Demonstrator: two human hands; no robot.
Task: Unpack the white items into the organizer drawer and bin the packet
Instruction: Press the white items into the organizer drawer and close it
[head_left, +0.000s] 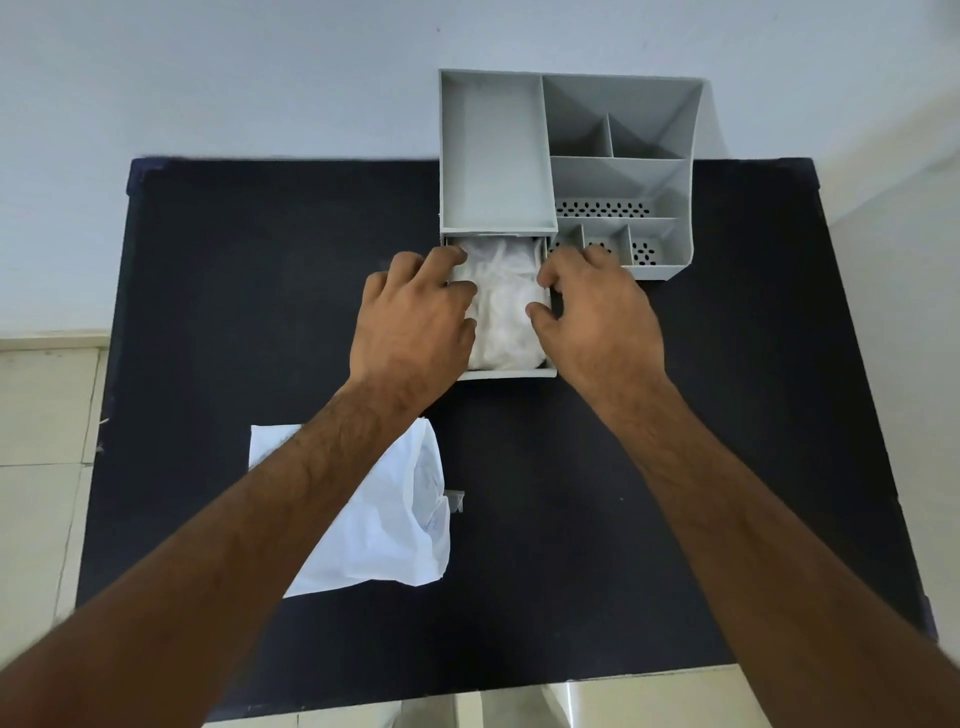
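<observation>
A grey organizer (623, 171) stands at the far edge of the black table. Its drawer (511, 372) is pulled out toward me and is filled with crumpled white items (506, 306). My left hand (415, 317) rests on the drawer's left side, fingers curled over the wall and touching the white pile. My right hand (597, 306) lies on the drawer's right side, fingertips bent against the pile's edge. The white packet (384, 525) lies flat and crumpled on the table near my left forearm, partly hidden under it.
The black table (727, 415) fills most of the view, with a pale wall behind and light floor tiles (41, 441) to the left. The organizer's upper compartments (613, 124) hold nothing visible. No bin is in view.
</observation>
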